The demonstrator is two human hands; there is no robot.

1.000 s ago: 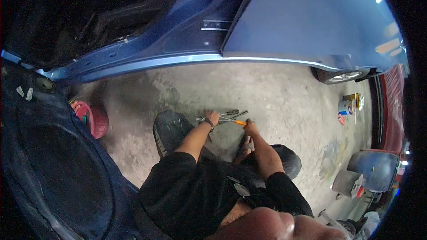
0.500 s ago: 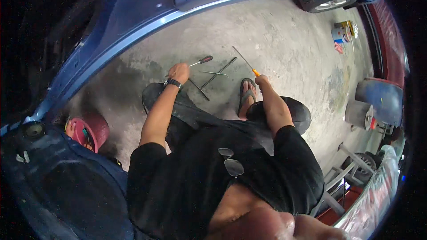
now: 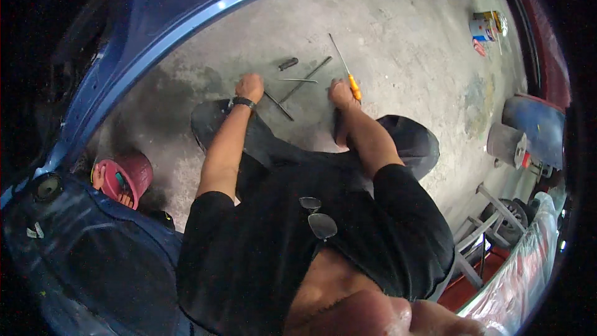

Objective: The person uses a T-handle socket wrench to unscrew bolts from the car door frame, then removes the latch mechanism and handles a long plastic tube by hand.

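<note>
My left hand point(image 3: 250, 88), with a black watch at the wrist, is closed low over the floor; what it holds, if anything, is hidden. Beside it lie a dark T-handle wrench point(image 3: 305, 79), a thin bent metal rod point(image 3: 298, 79) and a dark screwdriver handle point(image 3: 288, 64) whose shaft does not show. My right hand point(image 3: 341, 94) has curled fingers and is in front of my right foot. An orange-handled screwdriver point(image 3: 354, 86) with a long thin shaft is right along its outer side, its whole handle in sight, apparently outside the grip.
A blue car body point(image 3: 186, 28) curves across the far left. At the lower left, another person's hand point(image 3: 97, 177) is by a red bucket point(image 3: 141, 171). To the right are paint cans point(image 3: 482, 30), a blue drum point(image 3: 533, 126), a grey bucket point(image 3: 505, 144) and a metal stand point(image 3: 491, 230).
My right hand has moved left off the orange handle, which now shows whole. The dark screwdriver's shaft, visible before near my left hand, no longer shows. The view has shifted slightly.
</note>
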